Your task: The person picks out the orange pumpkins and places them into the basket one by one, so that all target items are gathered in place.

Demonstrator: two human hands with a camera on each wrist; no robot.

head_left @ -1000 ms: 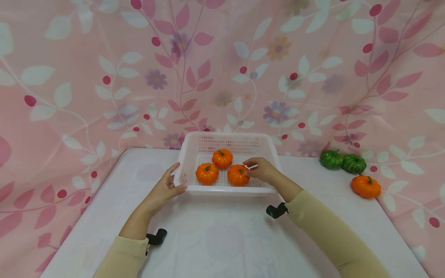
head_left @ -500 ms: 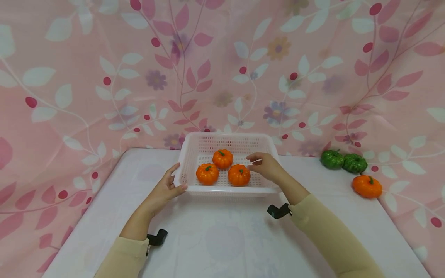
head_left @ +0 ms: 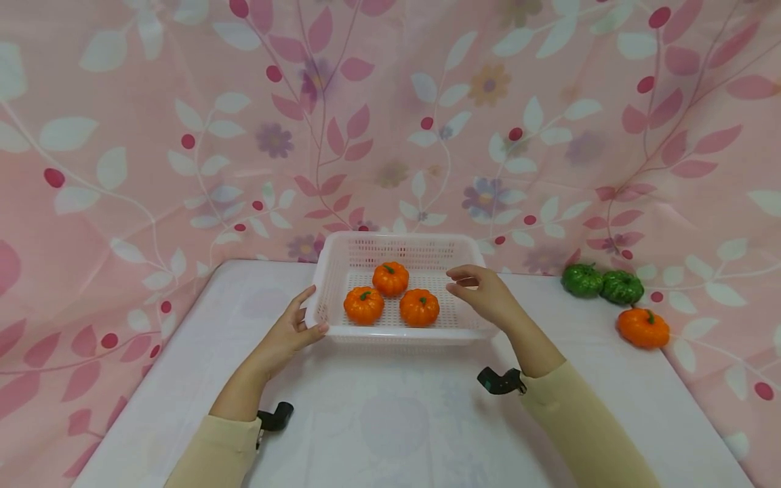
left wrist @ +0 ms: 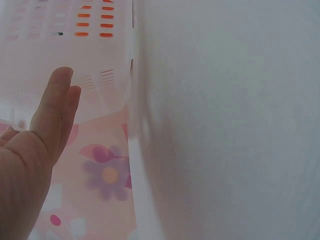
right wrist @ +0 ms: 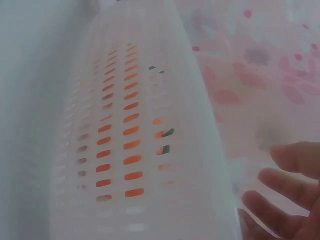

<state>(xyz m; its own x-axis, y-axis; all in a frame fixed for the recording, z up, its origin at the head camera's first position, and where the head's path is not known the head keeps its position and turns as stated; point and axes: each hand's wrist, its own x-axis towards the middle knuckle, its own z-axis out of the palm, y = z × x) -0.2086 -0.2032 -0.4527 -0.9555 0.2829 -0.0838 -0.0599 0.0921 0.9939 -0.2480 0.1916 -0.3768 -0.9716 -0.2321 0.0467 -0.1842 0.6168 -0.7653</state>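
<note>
A white plastic basket [head_left: 396,333] with slotted walls stands on the table, holding an orange pumpkin at the back [head_left: 390,279], another at front left [head_left: 363,306] and a third at front right [head_left: 419,308]. My left hand [head_left: 282,339] holds the basket's front left corner, thumb by the front rim and fingers along the left side. In the left wrist view, its digits [left wrist: 52,107] lie against the slotted wall. Over the basket's right side is my right hand [head_left: 485,293], fingers loosely bent with nothing between them. The right wrist view has its fingers [right wrist: 285,190] apart, beside the rim.
Toward the table's right edge lie two green pumpkins, one on the left [head_left: 582,280] and one on the right [head_left: 622,287], with an orange pumpkin [head_left: 643,328] in front of them. A pink floral cloth [head_left: 390,122] hangs behind the white-covered table [head_left: 390,413].
My right hand has drawn away from the front right pumpkin, moving right toward the basket's right rim. My left hand, the basket and the pumpkins stay where they were.
</note>
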